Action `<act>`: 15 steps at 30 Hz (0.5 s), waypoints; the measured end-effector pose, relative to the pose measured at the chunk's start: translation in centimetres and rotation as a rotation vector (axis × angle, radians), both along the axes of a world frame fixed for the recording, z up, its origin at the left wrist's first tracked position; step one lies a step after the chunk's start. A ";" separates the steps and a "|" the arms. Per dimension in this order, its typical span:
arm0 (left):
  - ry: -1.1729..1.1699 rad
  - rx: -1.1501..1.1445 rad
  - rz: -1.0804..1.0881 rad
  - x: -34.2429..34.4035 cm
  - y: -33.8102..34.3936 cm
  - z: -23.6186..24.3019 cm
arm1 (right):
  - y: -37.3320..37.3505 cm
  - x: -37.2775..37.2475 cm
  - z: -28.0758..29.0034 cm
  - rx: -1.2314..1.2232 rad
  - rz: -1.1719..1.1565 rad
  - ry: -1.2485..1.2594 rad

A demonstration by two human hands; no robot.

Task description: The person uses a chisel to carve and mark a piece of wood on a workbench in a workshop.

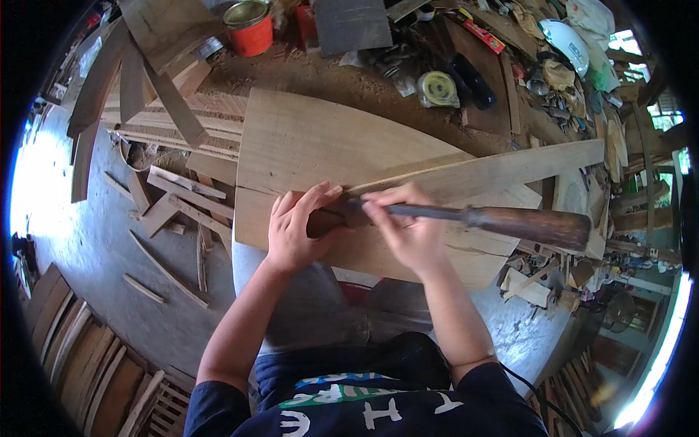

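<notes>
Head view: a wide board [291, 138] lies before the person; above it slants a wood-handled tool [539, 224], its metal shaft pinched by the right hand [408, 226]. The left hand [293, 231] curls around a small dark brown piece [320, 223] over the board. Tool work there seems underway; continuing calls for a steady left hold.

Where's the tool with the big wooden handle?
In the head view, the tool is right of centre, in the right hand over the board, its handle pointing right.
</notes>
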State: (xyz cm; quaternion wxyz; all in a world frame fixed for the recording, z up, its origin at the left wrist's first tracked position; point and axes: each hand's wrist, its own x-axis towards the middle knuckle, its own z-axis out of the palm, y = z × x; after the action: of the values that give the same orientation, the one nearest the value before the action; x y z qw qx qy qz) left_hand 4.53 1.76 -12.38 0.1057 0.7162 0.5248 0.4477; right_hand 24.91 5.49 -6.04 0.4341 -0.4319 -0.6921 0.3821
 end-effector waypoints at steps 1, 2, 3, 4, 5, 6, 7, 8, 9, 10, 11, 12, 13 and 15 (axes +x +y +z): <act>0.004 -0.004 -0.006 -0.1 0.0 0.4 | 0.2 0.8 0.4 -0.107 -0.029 0.078; -0.002 -0.001 -0.021 0.0 0.1 0.7 | 0.8 2.3 0.4 -0.116 -0.072 0.170; -0.017 -0.010 -0.028 0.1 0.2 0.8 | 1.4 3.4 0.3 -0.124 -0.116 0.263; -0.021 -0.009 -0.030 0.3 0.2 0.8 | 1.5 3.9 0.5 -0.122 -0.118 0.260; -0.026 -0.033 -0.037 0.5 0.3 0.8 | 1.6 4.4 0.8 -0.133 -0.150 0.290; -0.031 -0.055 -0.050 0.9 0.5 1.0 | 1.8 5.0 1.2 -0.140 -0.188 0.321; -0.040 -0.042 -0.088 1.3 0.7 1.1 | 1.5 4.8 0.8 -0.147 -0.175 0.270; 0.040 -0.075 -0.051 1.3 0.6 1.2 | 1.1 3.7 0.1 -0.150 -0.177 0.211; 0.128 -0.101 -0.009 0.8 0.3 1.3 | 0.4 2.4 -0.2 -0.234 -0.126 0.147; 0.157 -0.118 -0.024 0.3 -0.1 0.4 | 0.3 1.1 0.0 -0.132 -0.066 0.035; 0.109 -0.064 -0.020 -0.1 -0.3 -0.1 | 0.0 -0.1 -0.4 -0.122 -0.030 0.001; 0.122 -0.080 -0.012 -0.3 -0.5 -0.2 | -0.1 -0.3 -0.8 -0.118 0.012 -0.030; 0.123 -0.079 -0.008 -0.4 -0.6 -0.2 | 0.2 0.4 -0.2 -0.101 -0.018 -0.027; 0.132 -0.068 -0.017 0.0 -0.4 0.0 | 0.7 2.3 1.4 -0.060 -0.050 -0.019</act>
State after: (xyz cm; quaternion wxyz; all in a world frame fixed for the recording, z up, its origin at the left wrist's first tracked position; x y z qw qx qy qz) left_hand 4.54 1.37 -12.42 0.0991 0.7445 0.5395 0.3806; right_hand 27.21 6.16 -4.61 0.4239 -0.4655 -0.6734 0.3874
